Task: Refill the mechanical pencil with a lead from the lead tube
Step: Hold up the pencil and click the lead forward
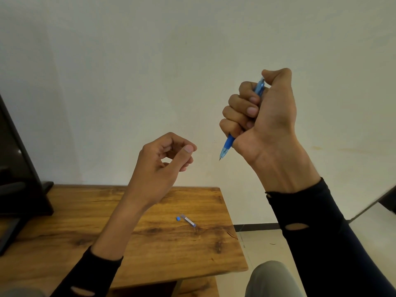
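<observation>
My right hand (263, 116) is raised in a fist around a blue mechanical pencil (227, 144), tip pointing down and left, thumb on the top end. My left hand (165, 159) hovers to the left of the tip with fingers curled toward the thumb; whether a lead sits between them is too fine to tell. The clear lead tube (188, 221) lies on the wooden table (85, 221) below, with its small blue cap (178, 218) beside its left end.
A dark monitor (15, 168) on a stand occupies the table's left side. The table's right edge runs near the tube, with pale floor beyond. My knee (270, 279) shows at the bottom right. A plain wall fills the background.
</observation>
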